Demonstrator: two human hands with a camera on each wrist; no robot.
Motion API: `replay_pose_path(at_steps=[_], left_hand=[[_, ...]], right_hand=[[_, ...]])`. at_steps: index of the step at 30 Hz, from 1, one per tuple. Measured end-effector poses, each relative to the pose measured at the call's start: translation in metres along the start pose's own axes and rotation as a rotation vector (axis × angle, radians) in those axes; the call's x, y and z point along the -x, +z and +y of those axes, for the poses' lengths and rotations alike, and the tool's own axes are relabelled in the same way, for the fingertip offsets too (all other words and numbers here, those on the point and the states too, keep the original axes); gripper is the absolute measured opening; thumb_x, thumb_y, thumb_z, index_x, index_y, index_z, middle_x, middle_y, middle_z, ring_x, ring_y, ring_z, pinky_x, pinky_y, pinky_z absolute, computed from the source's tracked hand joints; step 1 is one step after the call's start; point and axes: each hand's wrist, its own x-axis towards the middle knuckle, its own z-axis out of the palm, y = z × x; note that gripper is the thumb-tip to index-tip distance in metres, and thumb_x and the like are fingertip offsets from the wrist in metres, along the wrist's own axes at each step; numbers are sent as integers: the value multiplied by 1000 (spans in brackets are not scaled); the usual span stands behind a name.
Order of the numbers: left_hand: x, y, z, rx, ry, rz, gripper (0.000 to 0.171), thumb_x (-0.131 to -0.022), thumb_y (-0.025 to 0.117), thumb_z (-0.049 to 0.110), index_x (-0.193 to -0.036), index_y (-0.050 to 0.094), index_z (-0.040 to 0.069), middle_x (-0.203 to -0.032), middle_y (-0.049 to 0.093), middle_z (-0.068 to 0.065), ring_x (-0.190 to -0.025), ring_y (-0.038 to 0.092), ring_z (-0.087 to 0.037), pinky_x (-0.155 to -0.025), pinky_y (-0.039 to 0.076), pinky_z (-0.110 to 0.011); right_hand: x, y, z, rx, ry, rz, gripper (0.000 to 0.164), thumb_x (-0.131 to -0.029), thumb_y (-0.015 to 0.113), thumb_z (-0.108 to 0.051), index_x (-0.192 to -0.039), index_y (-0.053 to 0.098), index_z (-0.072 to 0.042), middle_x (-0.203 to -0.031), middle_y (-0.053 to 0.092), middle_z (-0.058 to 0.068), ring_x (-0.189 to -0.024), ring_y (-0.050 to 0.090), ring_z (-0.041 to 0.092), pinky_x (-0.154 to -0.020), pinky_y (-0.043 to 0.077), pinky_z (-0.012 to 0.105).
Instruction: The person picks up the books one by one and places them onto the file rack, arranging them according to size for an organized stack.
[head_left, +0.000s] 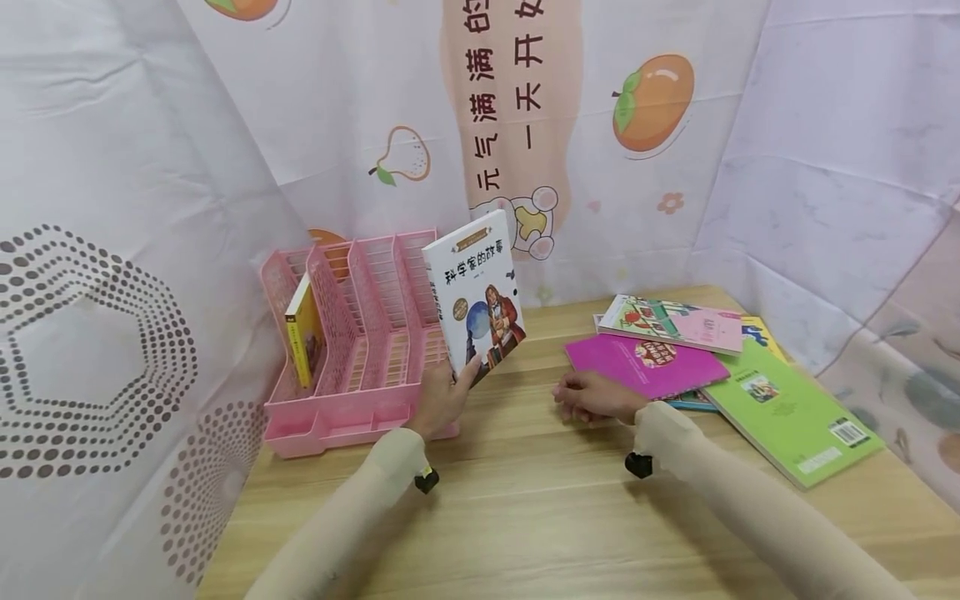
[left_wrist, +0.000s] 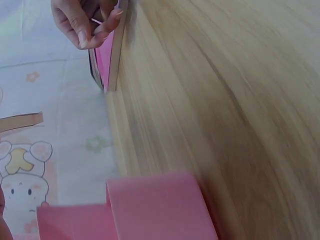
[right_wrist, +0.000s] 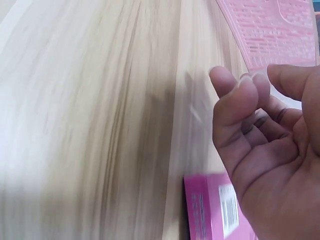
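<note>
My left hand [head_left: 442, 400] grips a white book [head_left: 480, 292] near its lower edge, the thumb lying over the front cover. The book stands tilted above the table, beside the right end of a pink desktop book rack [head_left: 337, 408]. Its cover shows Chinese lettering, a blue globe and a figure in red. My right hand [head_left: 596, 396] is loosely curled with nothing in it, in front of a magenta book [head_left: 637, 362]. In the right wrist view, a gap shows between the thumb and fingers [right_wrist: 237, 100] of that hand.
A yellow book [head_left: 303, 333] leans in the rack's left slot. On the right lie a pink-and-white book [head_left: 675, 323], a green book [head_left: 795, 408] and a partly covered yellow book [head_left: 761, 333], overlapping. White printed cloth [head_left: 322, 108] hangs behind the wooden table [head_left: 540, 517].
</note>
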Motion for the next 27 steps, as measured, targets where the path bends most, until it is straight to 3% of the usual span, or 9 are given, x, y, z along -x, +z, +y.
replay_pose_path(at_steps=[6,11,19,27], left_hand=[[0,-16,-8,2,-17,10,39,-105,61,28,-114,69,-9,-98,75,-19,-72,63,-17,-63,57,-36],[-4,-29,-11,-61,2,42,39,-105,61,27,-115,69,-9,-102,75,-20,-76,66,-20,-68,59,-42],[-3,-46,-19,-85,-34,72,40,-105,60,31,-108,70,-8,-86,74,-17,-65,60,-18,-56,52,-37],[5,-56,-26,-96,-16,110,38,-105,61,28,-112,71,-8,-95,75,-21,-73,68,-24,-63,56,-45]], right_hand=[[-10,9,-4,47,-28,-46,30,-109,53,-28,-107,60,1,-90,68,18,-58,49,16,-47,38,27],[-18,9,-10,115,-34,-50,32,-110,49,-31,-110,60,0,-92,69,17,-61,51,16,-47,35,30],[-26,14,-20,82,-54,-90,33,-111,50,-27,-110,60,4,-92,69,20,-58,48,14,-50,37,26],[-40,26,-33,160,-73,-63,35,-109,54,-32,-107,63,2,-92,70,19,-53,45,11,-50,38,27]])
